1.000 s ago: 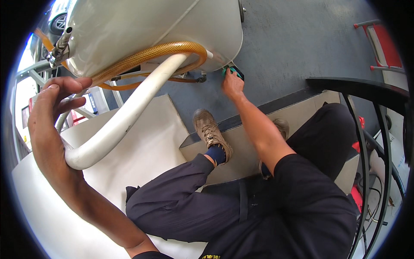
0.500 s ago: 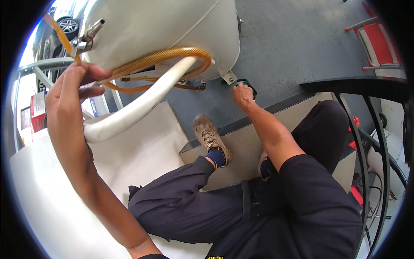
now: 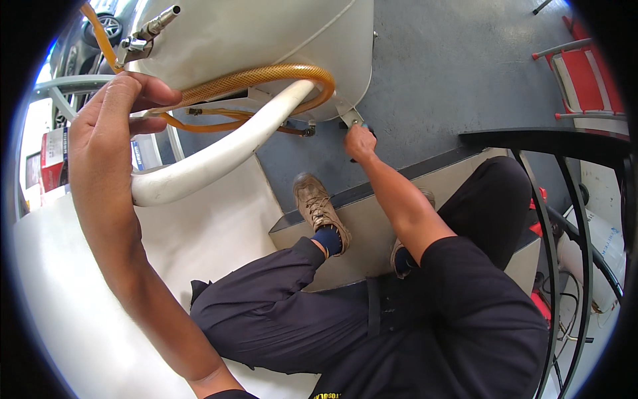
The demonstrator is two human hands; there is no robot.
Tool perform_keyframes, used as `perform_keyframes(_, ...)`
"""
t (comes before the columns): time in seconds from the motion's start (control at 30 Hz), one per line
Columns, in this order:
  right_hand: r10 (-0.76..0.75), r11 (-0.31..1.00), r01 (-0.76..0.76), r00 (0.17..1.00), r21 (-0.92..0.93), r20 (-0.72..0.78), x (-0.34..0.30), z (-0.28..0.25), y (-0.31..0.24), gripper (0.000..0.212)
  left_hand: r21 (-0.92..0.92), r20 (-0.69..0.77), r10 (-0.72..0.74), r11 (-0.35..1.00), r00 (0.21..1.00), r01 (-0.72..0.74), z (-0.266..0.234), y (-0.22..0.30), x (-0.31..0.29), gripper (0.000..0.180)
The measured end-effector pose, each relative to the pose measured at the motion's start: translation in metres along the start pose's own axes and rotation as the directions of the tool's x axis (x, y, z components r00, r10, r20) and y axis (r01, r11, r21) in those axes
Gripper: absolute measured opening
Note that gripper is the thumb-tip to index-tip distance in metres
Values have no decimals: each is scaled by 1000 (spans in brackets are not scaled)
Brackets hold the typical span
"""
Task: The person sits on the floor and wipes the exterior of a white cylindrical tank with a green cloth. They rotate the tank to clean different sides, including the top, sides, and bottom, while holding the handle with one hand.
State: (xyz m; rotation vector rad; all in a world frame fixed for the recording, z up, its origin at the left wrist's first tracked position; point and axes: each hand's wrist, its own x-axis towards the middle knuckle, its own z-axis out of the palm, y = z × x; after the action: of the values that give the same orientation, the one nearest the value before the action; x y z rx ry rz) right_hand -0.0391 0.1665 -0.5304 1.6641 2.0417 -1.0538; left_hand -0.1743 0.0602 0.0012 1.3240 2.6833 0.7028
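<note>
My left hand (image 3: 119, 110) is closed at the upper left, its thumb and fingers around the near end of a braided amber hose (image 3: 259, 73). Just below that wrist lies the end of a thick white curved pipe (image 3: 219, 154), with the hose looping round its far end. Both sit against a large whitish tank (image 3: 266, 33). Down by a metal bracket (image 3: 352, 117) at the tank's foot, my right hand (image 3: 361, 141) is closed on a small dark object with a teal part, mostly hidden by the hand.
A metal valve fitting (image 3: 153, 30) juts from the tank at upper left. A black railing (image 3: 551, 137) curves along the right, with a red folding chair (image 3: 585, 76) beyond it. My shoe (image 3: 320, 206) rests by the dark step edge (image 3: 412, 176). Boxes (image 3: 53, 156) stand at left.
My right hand has shifted slightly left, nearer the tank bracket, and covers more of the dark and teal object. The left hand keeps its grip. The view has shifted a little.
</note>
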Motion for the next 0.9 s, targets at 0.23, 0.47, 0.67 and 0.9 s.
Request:
perform_keyframes(0.23,-46,899,246,877,362,-479,-25,-8,-5,48,-14,29,197,980,980,-197,-5,-14,3,45)
perform_keyframes(0.47,-245,957,284,902,62,-356,4,19,0,32,98,-9,280,956,960,-278,1,-3,-1,37)
perform_keyframes(0.67,-303,947,293,951,-134,-57,7,-20,-2,27,218,66,67,973,996,-79,-10,-3,-1,30)
perform_keyframes(0.9,176,792,-123,984,598,-31,22,-60,29,43,-91,-148,121,987,982,-135,-3,70,-25,44)
